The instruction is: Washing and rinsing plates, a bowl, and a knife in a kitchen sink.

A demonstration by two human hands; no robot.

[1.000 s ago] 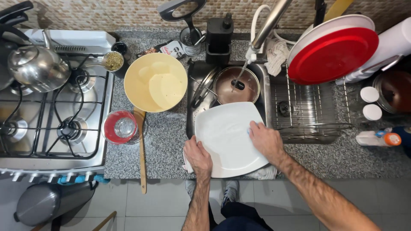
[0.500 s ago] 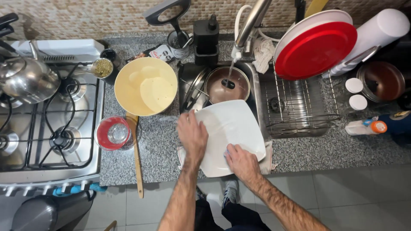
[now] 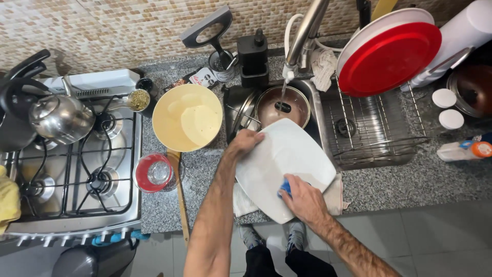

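Fingers of the left hand curl over the upper left edge of the white plate, thumb hidden behind the rim, holding it tilted over the front edge of the sink. Down at the lower edge, the right hand closes around a blue sponge and presses it flat on the plate's face; only a small corner of the sponge peeks out past the knuckles. That plate is a smooth, glossy, rounded rectangle, and its bottom corner overhangs a pale folded cloth on the speckled granite counter. Behind it a thin stream of water falls from the metal tap into a steel pan in the basin, much of the pan covered by the plate's top edge. Left of the sink sits a round yellow bowl, matte inside, with a wooden spoon running down from under it and a red-rimmed glass just beside. A wire rack on the right carries a red plate leaning against a white one. On the stove a shiny kettle rests, its far side hard to make out.
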